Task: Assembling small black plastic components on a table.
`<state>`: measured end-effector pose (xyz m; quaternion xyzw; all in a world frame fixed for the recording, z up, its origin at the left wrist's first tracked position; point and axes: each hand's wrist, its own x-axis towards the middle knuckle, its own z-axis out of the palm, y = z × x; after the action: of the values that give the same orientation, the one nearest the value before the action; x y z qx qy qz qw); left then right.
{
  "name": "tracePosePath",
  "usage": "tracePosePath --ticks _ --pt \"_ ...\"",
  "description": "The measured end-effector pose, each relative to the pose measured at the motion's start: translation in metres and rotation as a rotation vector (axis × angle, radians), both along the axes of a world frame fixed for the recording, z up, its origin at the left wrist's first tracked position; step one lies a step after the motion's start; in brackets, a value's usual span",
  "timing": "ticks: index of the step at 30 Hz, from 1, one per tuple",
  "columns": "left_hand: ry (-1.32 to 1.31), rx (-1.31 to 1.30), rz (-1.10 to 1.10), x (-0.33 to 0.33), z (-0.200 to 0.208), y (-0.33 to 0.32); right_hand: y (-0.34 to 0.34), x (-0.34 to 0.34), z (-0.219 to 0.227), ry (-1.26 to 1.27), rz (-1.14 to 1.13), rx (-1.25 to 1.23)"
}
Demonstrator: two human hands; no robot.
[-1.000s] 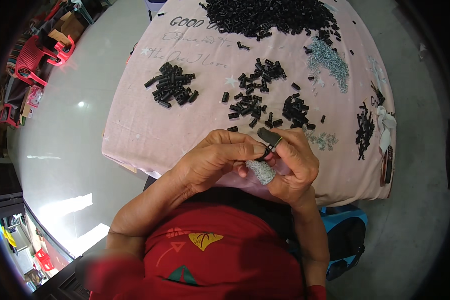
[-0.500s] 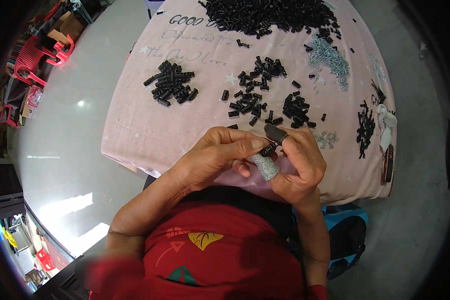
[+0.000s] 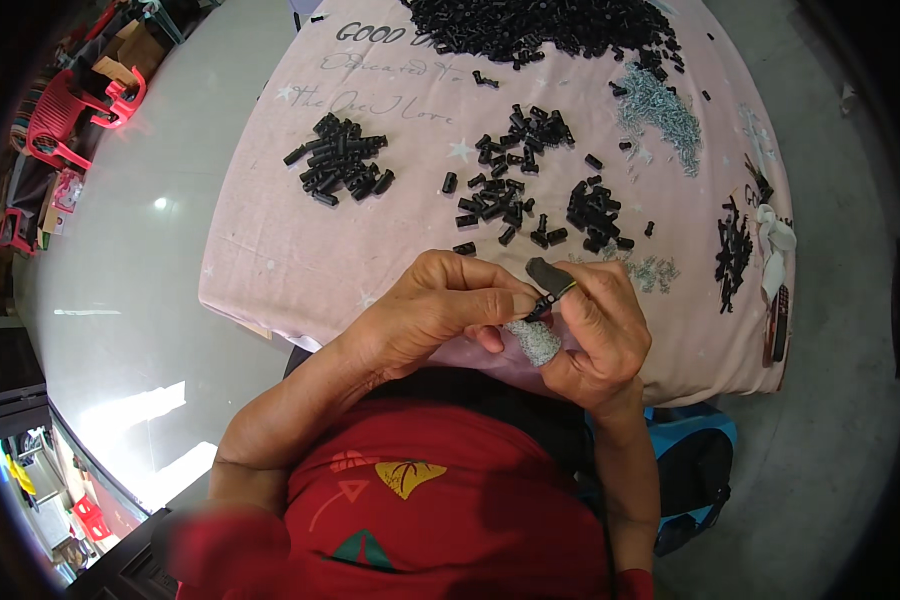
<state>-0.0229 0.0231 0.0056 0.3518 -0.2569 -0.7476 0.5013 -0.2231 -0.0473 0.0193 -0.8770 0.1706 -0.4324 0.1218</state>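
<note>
Between both hands, just above the near edge of the table, is a small black plastic part [image 3: 539, 307]. My left hand [image 3: 450, 302] pinches it between thumb and fingers. My right hand [image 3: 600, 325] closes on its other side, wearing a dark finger cot [image 3: 547, 274] on the index finger and a grey speckled cover [image 3: 538, 342] on the thumb. The fingers hide much of the part. Beyond the hands lie loose piles of similar black parts: one in the middle [image 3: 500, 200], another on the right [image 3: 595, 212], and a stacked pile [image 3: 338, 160] on the left.
A large black heap [image 3: 540, 30] covers the far end of the pink cloth [image 3: 270, 235]. Silver screws [image 3: 660, 120] spread at the far right, with small clear pieces [image 3: 655, 272] nearer. Thin black strips [image 3: 732, 255] and a white cloth [image 3: 774, 250] lie by the right edge.
The black part has turned slightly between my fingers, and my right index finger has shifted a little. Both hands stay in nearly the same place.
</note>
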Motion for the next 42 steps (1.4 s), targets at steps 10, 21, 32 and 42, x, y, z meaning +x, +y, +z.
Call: tracePosePath --ticks 10,21,32,42 --pt "-0.080 -0.008 0.013 -0.004 0.002 0.001 0.000 0.002 -0.005 -0.001 -0.003 -0.017" --pt "-0.068 0.039 0.011 -0.009 0.010 0.004 0.000 -0.004 0.003 0.024 -0.017 -0.029" --pt "0.323 0.199 -0.140 -0.001 0.004 0.002 0.011 -0.006 0.007 0.068 -0.003 0.029" --pt "0.301 0.223 -0.097 -0.005 0.003 0.005 0.008 -0.002 0.014 0.081 -0.030 -0.033"
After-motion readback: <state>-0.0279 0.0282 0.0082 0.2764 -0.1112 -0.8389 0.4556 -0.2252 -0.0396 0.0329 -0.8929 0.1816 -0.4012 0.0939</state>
